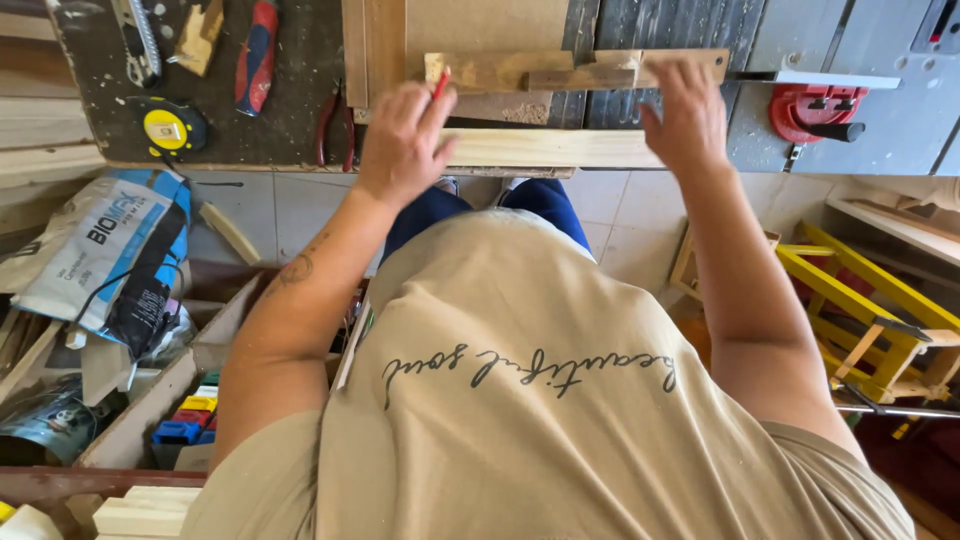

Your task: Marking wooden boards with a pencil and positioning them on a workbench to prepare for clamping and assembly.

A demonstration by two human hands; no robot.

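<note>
1. The left hand (400, 135) has its fingers closed around a red pencil (441, 82), tip up against the near edge of a wooden square (575, 70).
2. The right hand (688, 115) lies flat, fingers together and stretched out, pressing down on the right part of the square; it grips nothing.
3. The square rests across a pale plank (550, 148), which runs left to right along the near edge of the desk (290, 110). A board (470, 25) lies behind it.
4. Judged from this, the step in hand is marking: the square is held as a guide and the pencil sits at its edge, at the left end.
5. The next move seems to call for steady downward pressure from the right hand so the square does not slip, and a pencil stroke kept tight to the guide edge. Whether a line is already drawn cannot be told; the hand hides that spot.
6. Further out on the desk: pliers (335, 125) just left of the left hand, a yellow tape measure (168, 128), a red and blue handled tool (257, 55) and a knife (138, 40).
7. To the right sits a red guard (812, 108) on a grey saw table (880, 90).
8. On the floor lie a sack (100, 245) to the left and a yellow frame (860, 300) to the right.
</note>
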